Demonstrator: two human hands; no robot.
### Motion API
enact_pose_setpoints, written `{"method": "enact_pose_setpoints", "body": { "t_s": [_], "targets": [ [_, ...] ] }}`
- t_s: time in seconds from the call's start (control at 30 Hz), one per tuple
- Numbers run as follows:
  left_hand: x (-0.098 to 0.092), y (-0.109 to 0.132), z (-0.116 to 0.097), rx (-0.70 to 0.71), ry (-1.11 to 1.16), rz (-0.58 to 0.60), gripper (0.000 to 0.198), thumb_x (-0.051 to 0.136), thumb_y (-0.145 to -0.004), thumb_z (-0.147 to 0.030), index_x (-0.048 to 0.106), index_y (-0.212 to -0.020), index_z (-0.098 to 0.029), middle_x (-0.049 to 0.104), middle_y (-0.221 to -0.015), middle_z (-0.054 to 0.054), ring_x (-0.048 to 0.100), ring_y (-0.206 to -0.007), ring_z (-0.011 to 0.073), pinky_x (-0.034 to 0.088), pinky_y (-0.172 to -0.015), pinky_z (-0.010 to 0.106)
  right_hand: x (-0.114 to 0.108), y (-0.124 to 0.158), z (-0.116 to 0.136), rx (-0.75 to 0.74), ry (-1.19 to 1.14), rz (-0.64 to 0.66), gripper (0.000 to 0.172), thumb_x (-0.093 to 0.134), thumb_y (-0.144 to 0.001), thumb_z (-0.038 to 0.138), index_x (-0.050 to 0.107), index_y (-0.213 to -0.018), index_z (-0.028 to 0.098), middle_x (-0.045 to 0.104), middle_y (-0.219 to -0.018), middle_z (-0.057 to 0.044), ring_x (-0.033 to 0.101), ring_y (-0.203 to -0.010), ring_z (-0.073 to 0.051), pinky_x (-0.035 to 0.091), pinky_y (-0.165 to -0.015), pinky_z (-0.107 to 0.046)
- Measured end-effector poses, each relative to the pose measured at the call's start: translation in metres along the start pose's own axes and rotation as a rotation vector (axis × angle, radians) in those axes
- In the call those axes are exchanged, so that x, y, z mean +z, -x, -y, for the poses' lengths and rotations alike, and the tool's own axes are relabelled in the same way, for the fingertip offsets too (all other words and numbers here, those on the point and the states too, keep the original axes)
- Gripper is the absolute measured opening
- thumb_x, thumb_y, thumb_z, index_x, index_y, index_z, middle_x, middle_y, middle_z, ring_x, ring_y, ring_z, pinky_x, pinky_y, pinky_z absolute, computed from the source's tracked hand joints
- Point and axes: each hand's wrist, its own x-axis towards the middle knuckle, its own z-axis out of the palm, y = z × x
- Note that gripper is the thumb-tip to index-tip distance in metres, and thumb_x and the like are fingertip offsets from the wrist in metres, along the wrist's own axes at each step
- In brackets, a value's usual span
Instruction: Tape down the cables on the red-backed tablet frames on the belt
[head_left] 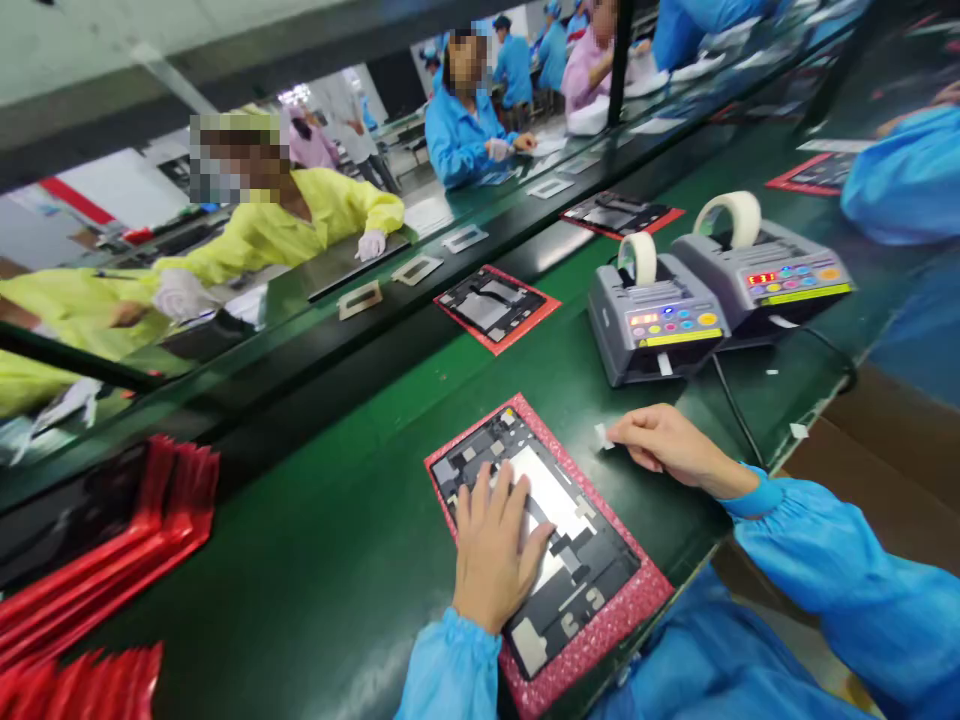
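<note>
A tablet's inner assembly (592, 560), black with a bright silver middle, lies on a pink bubble-wrap sheet (634, 615) at the bench edge. Across its left side rests my left hand (495, 545), palm down with fingers spread. To the right of the tablet, my right hand (671, 450) pinches a small piece of white tape (603, 437) between thumb and fingertips, just above the bench. Beyond that hand stands a grey tape dispenser (652, 320) with a roll on top and a short tape end sticking out in front.
A second tape dispenser (772, 265) adjoins the first; its cable runs along the bench edge. Further back on the green bench (322, 520) is another tablet assembly (491, 305) on red wrap. Red bubble-wrap pouches (142, 530) are stacked at left. Co-workers sit across the line.
</note>
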Motion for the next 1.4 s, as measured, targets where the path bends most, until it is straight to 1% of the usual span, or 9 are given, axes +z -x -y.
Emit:
{"method": "enact_pose_setpoints", "body": {
  "t_s": [0.1,0.17,0.27,0.77,0.9,1.07,1.2,1.3,1.4],
  "targets": [
    [0.003,-0.007,-0.016,0.065,0.078,-0.017,0.027,0.045,-0.088,-0.032,0.057,-0.112,-0.024,0.053,-0.121,0.007,0.047,-0.108,0.0222,0.042,-0.087,0.039,0.030,-0.006,-0.005,0.075,0.121,0.167,0.023,0.058,-0.074,0.034,0.058,-0.062,0.014,0.043,-0.033,0.005,0.031,-0.028,-0.006,0.018,-0.031,-0.018],
    [0.010,-0.010,-0.024,0.085,0.104,-0.029,0.023,0.045,-0.088,-0.028,0.059,-0.106,-0.024,0.057,-0.106,0.006,0.051,-0.092,0.0180,0.043,-0.077,0.033,0.045,-0.009,-0.005,0.075,0.165,0.206,0.020,0.057,-0.072,0.030,0.055,-0.059,0.015,0.043,-0.032,0.005,0.031,-0.028,-0.006,0.018,-0.031,-0.018],
    [0.017,-0.010,-0.030,0.085,0.114,-0.073,0.022,0.046,-0.088,-0.026,0.060,-0.104,-0.023,0.056,-0.097,0.006,0.049,-0.084,0.0158,0.041,-0.071,0.030,0.054,-0.011,-0.007,0.021,0.183,0.222,0.020,0.056,-0.071,0.027,0.051,-0.055,0.016,0.042,-0.033,0.006,0.032,-0.029,-0.006,0.021,-0.033,-0.018],
    [0.020,-0.012,-0.026,0.059,0.181,-0.071,0.020,0.045,-0.088,-0.028,0.060,-0.101,-0.023,0.055,-0.098,0.004,0.047,-0.082,0.0151,0.041,-0.070,0.029,0.052,-0.013,-0.016,-0.067,0.260,0.217,0.019,0.051,-0.071,0.021,0.045,-0.054,0.017,0.037,-0.040,0.007,0.034,-0.036,-0.006,0.022,-0.038,-0.020],
    [0.020,-0.015,-0.028,0.060,0.173,-0.057,0.022,0.043,-0.089,-0.028,0.059,-0.104,-0.023,0.055,-0.096,0.003,0.047,-0.083,0.0155,0.040,-0.071,0.030,0.052,-0.012,-0.016,-0.084,0.287,0.204,0.016,0.050,-0.071,0.021,0.047,-0.056,0.016,0.038,-0.042,0.006,0.034,-0.037,-0.006,0.022,-0.038,-0.020],
    [0.016,-0.020,-0.035,0.046,0.093,0.004,0.032,0.037,-0.091,-0.028,0.051,-0.119,-0.024,0.054,-0.094,0.004,0.047,-0.084,0.0172,0.039,-0.069,0.031,0.053,-0.011,-0.016,-0.116,0.371,0.176,0.020,0.049,-0.074,0.024,0.050,-0.056,0.015,0.040,-0.043,0.005,0.034,-0.039,-0.007,0.022,-0.039,-0.020],
    [0.015,-0.023,-0.039,0.009,0.053,0.034,0.030,0.035,-0.092,-0.030,0.052,-0.116,-0.024,0.052,-0.092,0.004,0.047,-0.083,0.0174,0.037,-0.067,0.032,0.049,-0.010,-0.016,-0.209,0.497,0.183,0.025,0.048,-0.078,0.024,0.056,-0.057,0.013,0.039,-0.044,0.004,0.033,-0.043,-0.007,0.022,-0.041,-0.021],
    [0.016,-0.023,-0.040,0.002,0.039,0.027,0.030,0.034,-0.092,-0.030,0.053,-0.114,-0.025,0.051,-0.089,0.003,0.047,-0.082,0.0170,0.036,-0.066,0.032,0.043,-0.011,-0.013,-0.332,0.562,0.174,0.025,0.050,-0.080,0.025,0.063,-0.061,0.013,0.049,-0.052,0.001,0.040,-0.050,-0.009,0.028,-0.046,-0.021],
    [0.017,-0.023,-0.040,0.006,0.040,0.011,0.030,0.035,-0.092,-0.030,0.053,-0.116,-0.025,0.051,-0.088,0.003,0.047,-0.082,0.0167,0.035,-0.066,0.031,0.039,-0.014,-0.008,-0.286,0.525,0.168,0.022,0.050,-0.082,0.028,0.067,-0.078,0.013,0.057,-0.059,-0.001,0.047,-0.049,-0.009,0.033,-0.046,-0.021]
  ]
}}
